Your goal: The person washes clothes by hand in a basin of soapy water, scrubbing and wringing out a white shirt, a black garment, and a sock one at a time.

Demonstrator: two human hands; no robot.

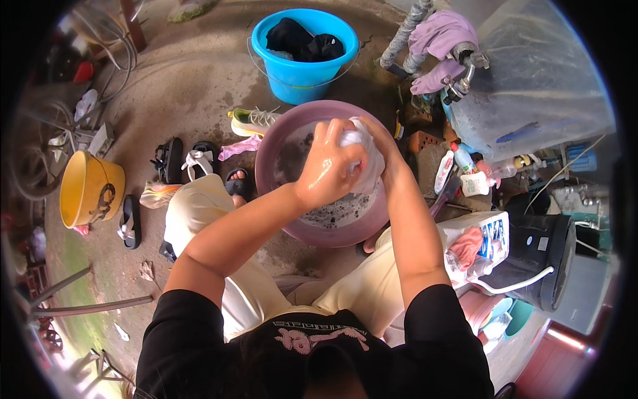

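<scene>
A wet white cloth (pixel 370 172) is bunched between my two hands above a mauve plastic basin (pixel 271 144). My left hand (pixel 326 164), wet and shiny, has its fingers curled around the cloth. On the other side of the bundle, my right hand (pixel 381 139) grips it too; its fingers are mostly hidden behind the cloth. Sudsy, dark-looking water (pixel 334 214) lies in the basin below. The basin stands on the ground between my knees.
Beyond the basin stands a blue bucket (pixel 299 80) holding black clothes. Sneakers and sandals (pixel 169 159) lie leftward, near a yellow bucket (pixel 92 189). At right are bottles (pixel 443 172), a brick (pixel 426 142), a white container (pixel 498 219) and a tap (pixel 456 90).
</scene>
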